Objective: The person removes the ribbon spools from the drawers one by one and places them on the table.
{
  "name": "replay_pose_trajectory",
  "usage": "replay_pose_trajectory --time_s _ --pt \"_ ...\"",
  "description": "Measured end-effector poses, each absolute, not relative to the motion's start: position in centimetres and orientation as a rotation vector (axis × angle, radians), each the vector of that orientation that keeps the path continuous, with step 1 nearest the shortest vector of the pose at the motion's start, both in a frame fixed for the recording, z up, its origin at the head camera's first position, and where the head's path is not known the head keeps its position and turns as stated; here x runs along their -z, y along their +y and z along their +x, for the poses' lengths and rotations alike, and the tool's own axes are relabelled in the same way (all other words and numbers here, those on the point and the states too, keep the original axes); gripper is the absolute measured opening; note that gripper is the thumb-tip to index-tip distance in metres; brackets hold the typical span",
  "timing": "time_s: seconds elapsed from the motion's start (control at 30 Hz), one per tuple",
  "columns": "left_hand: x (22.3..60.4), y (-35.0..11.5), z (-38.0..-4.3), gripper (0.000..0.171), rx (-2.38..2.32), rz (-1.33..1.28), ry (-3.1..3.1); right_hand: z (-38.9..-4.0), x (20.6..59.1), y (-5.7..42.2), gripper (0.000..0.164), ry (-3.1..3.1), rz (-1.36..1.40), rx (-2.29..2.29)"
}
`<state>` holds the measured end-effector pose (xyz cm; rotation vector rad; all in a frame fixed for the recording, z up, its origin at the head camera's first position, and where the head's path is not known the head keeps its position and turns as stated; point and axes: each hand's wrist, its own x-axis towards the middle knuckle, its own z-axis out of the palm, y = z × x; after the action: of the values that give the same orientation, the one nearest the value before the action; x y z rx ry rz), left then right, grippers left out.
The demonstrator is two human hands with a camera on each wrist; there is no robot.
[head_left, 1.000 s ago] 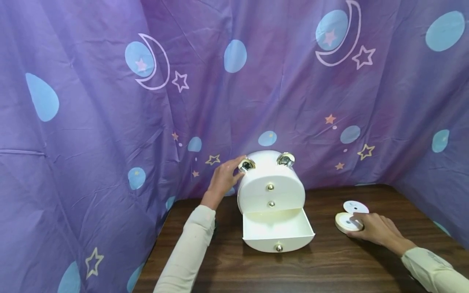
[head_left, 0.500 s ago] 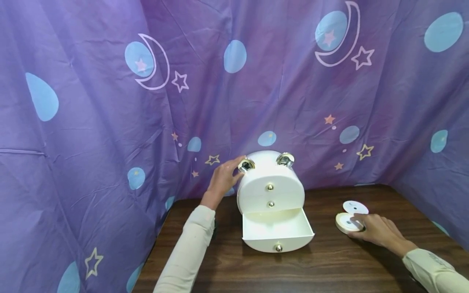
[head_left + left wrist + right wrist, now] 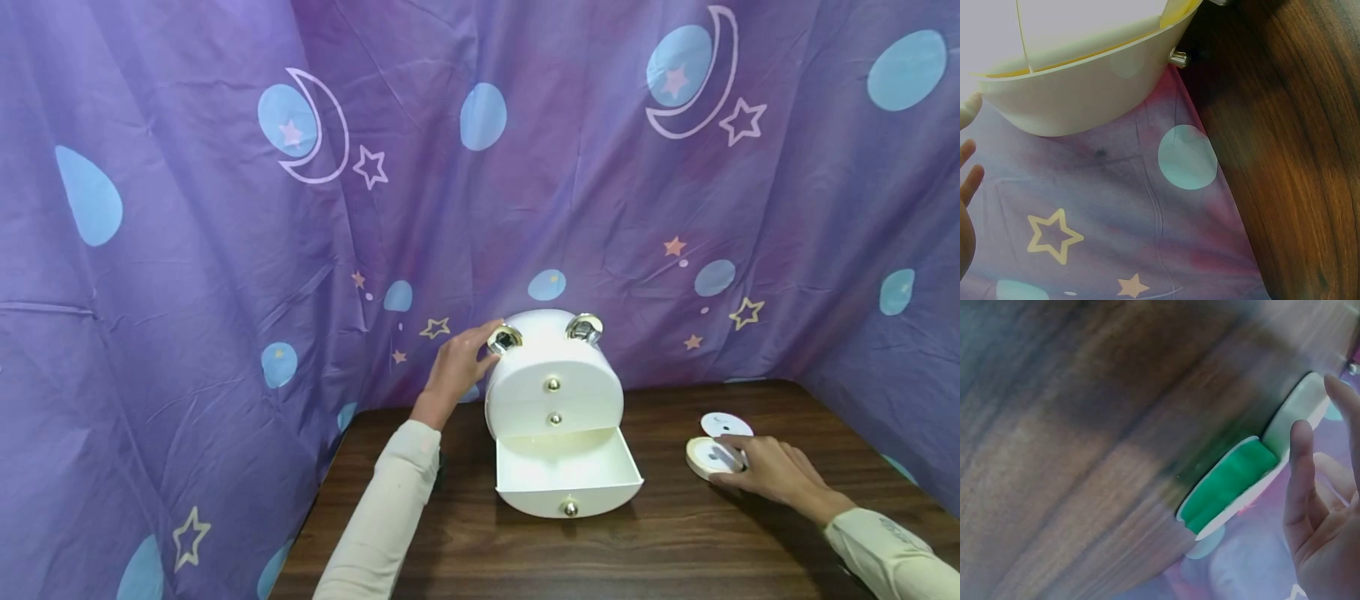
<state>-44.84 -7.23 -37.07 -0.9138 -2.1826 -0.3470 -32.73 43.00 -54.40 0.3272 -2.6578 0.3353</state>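
Note:
A small white drawer box (image 3: 517,387) stands on the table with two gold-rimmed round ornaments on top. Its bottom drawer (image 3: 532,502) is pulled out, and nothing shows inside. My left hand (image 3: 453,364) holds the left round ornament (image 3: 495,339), thumb below and fingers behind. To the right, my right hand (image 3: 776,471) grips a flat spool of cream ribbon (image 3: 700,458), thumb at its near edge and a finger over the top. A spool of green ribbon (image 3: 1229,484) lies right beside it; from above only its white disc (image 3: 726,423) shows.
The dark wooden table (image 3: 525,562) runs back to a purple curtain (image 3: 420,233) with stars and moons. Two upper drawers, each with a gold knob (image 3: 553,385), are closed. The right ornament (image 3: 585,327) sits on top of the box.

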Motion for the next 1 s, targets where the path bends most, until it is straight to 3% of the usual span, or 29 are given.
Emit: replay_pose_trajectory --time_s 0.37,1.0 --pt "36.8 -7.2 -44.9 0.065 0.331 -0.912 -2.183 -33.6 52.0 41.4 0.067 -2.516 0.396 -0.358" --pt "36.9 -7.2 -44.9 0.066 0.339 -0.905 -2.221 -32.8 47.7 34.4 0.062 -2.256 0.650 -0.344"
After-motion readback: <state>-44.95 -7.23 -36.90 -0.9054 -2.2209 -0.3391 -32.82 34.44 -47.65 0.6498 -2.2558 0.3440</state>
